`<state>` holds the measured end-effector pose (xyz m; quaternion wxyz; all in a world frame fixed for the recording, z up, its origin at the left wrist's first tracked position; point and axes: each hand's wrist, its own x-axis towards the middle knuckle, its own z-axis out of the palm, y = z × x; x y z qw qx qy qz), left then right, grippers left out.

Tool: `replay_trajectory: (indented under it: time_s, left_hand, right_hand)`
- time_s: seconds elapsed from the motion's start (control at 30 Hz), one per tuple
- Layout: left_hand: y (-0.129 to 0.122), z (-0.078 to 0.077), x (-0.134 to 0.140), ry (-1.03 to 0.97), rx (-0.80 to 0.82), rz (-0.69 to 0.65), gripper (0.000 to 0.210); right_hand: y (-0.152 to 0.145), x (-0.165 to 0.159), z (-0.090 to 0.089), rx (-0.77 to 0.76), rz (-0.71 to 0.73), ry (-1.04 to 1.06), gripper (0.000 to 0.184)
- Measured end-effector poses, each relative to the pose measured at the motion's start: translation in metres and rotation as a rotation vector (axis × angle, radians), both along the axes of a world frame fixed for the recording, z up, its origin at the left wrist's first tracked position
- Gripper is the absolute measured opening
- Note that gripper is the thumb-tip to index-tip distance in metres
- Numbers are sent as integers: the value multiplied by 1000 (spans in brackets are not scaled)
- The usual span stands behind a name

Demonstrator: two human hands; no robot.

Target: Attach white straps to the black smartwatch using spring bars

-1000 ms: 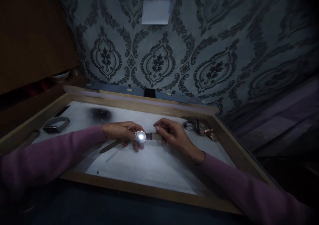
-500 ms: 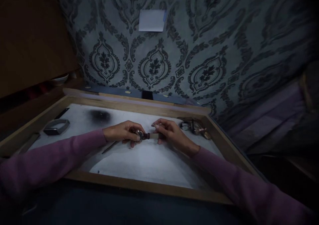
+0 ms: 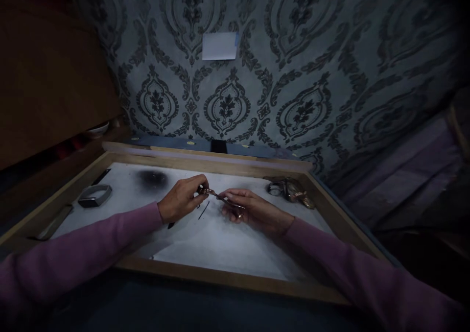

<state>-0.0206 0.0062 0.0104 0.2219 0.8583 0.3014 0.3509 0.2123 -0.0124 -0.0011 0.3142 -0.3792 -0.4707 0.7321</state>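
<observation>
A wristwatch [image 3: 208, 191] with a brown strap is held between my two hands, above the white sheet in the wooden tray. My left hand [image 3: 184, 197] is closed around its case, between thumb and fingers. The strap runs to the right into my right hand [image 3: 253, 205], whose thumb and fingers are closed on it. Near the fingertips of that hand a small shiny piece, perhaps the buckle, shows. On the sheet below lies a thin dark stick-like object [image 3: 203, 210]. The dial is turned away, and my fingers hide part of the watch.
Wooden walls frame the tray [image 3: 235, 274]. Inside at the right lies a cluster of watches [image 3: 290, 191]; a grey-banded watch [image 3: 94, 196] and another strap-like piece [image 3: 55, 222] are at the left. A dark smudge [image 3: 152, 177] marks the sheet. Patterned wallpaper stands behind, with a white card.
The watch has been tipped from dial up to nearly edge-on. My right hand has turned palm up beneath the strap. The view has shifted slightly.
</observation>
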Motion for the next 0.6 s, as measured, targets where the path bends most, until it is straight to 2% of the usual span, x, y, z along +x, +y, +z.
replay_trajectory:
  time_s: [0.17, 0.43, 0.6]
  left_hand:
    - [-3, -4, 2, 9, 76, -12, 9]
    - [-2, -5, 2, -4, 58, -43, 15]
    - [0, -5, -1, -3, 39, -13, 17]
  right_hand:
    - [-3, -5, 0, -2, 30, -22, 40]
    - [-4, -7, 3, -55, -4, 11, 43]
    - [-3, -6, 1, 13, 0, -17, 41]
